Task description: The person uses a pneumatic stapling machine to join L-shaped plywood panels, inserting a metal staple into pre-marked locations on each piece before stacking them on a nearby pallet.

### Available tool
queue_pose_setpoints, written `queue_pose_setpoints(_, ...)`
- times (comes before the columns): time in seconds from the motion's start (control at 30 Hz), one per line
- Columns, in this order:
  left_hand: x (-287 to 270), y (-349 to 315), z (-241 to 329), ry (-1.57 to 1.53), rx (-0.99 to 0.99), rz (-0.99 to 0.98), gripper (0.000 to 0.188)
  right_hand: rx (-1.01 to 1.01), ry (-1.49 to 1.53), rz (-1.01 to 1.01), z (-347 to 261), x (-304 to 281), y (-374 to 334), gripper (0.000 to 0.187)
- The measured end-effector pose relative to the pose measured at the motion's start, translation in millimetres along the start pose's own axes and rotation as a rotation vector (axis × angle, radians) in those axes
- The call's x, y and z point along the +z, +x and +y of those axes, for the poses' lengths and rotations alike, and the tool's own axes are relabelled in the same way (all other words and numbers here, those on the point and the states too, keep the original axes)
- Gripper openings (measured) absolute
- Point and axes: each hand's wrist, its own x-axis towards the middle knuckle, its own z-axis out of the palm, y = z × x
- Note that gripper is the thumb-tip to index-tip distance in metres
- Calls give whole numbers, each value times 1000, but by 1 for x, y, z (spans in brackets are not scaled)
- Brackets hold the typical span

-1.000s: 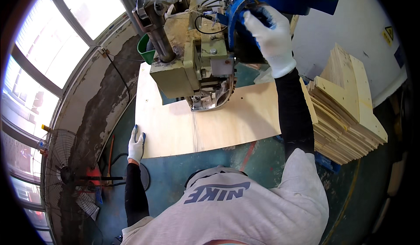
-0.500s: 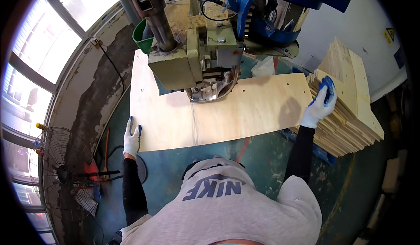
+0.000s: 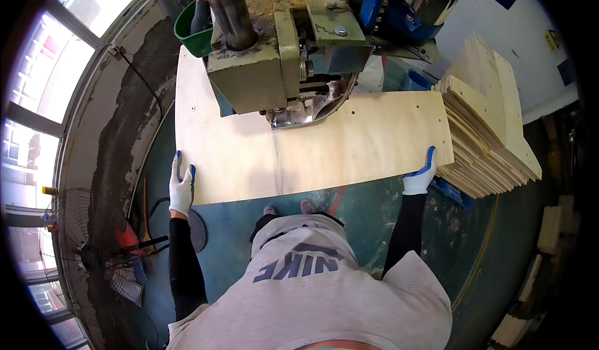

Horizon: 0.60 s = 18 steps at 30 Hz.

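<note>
A wide, pale plywood panel (image 3: 349, 153) with small holes lies under the head of a green machine (image 3: 253, 78). A dark pencil-like line runs across its middle. My left hand (image 3: 181, 191), in a white glove with blue fingertips, grips the panel's near left corner, with the fingers along the edge and the thumb on top. At the near right corner my right hand (image 3: 420, 180), gloved alike, holds the panel with its thumb on the upper face and its other fingers hidden underneath. The machine's metal foot (image 3: 296, 121) sits just over the panel's middle.
A tall stack of plywood pieces (image 3: 480, 131) stands close at the right, on something blue. A blue feeder (image 3: 399, 16) and a green cup (image 3: 192, 31) are attached by the machine. On the left are a standing fan (image 3: 93, 256) and windows; wood pieces (image 3: 549, 228) lie far right.
My right hand has come down from beside the stack, where it was off the panel, and now grips the near right corner. The left hand keeps its grip. The view has shifted slightly.
</note>
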Motion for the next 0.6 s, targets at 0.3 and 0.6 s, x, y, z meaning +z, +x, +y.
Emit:
queue_pose_setpoints(0.3, -6, 16, -1, -35, 18, -88, 56, -1079, -667, 636, -35, 77, -42, 34)
queue_pose_setpoints(0.6, -1, 17, 5, 51, 51, -82, 56, -513, -514, -623, -52, 274, -59, 21)
